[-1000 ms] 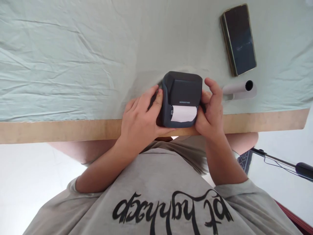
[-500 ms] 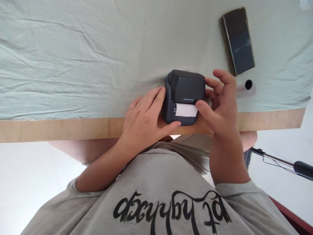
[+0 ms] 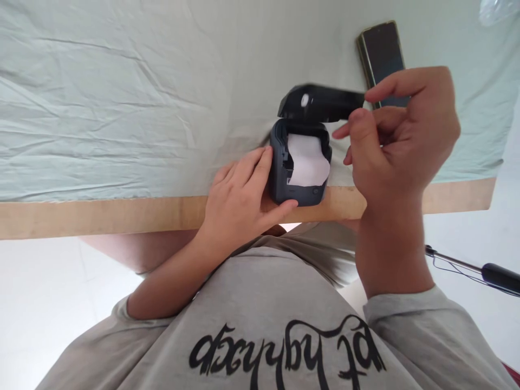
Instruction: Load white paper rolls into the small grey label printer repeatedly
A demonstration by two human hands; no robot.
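Note:
A small dark label printer (image 3: 280,187) stands at the table's front edge with its lid up. A roll of white label paper (image 3: 306,157) lies inside, its loose end over the front. My left hand (image 3: 239,197) holds the printer body, fingers along the left side and thumb across the front corner. Between the thumb and index finger of my right hand (image 3: 402,130), the tilted black lid (image 3: 325,103) is pinched by its right end. The other fingers of that hand are curled below it.
A phone (image 3: 382,49) lies on a box-like thing at the back right, partly behind my right hand. Pale green cloth (image 3: 122,108) covers the table, leaving a wooden front edge (image 3: 101,216) bare. Clear plastic (image 3: 493,11) sits in the far right corner.
The printer's lid has swung up and back in my right hand, uncovering the paper roll. My left hand has stayed on the printer. The white cylinder at the right is now hidden.

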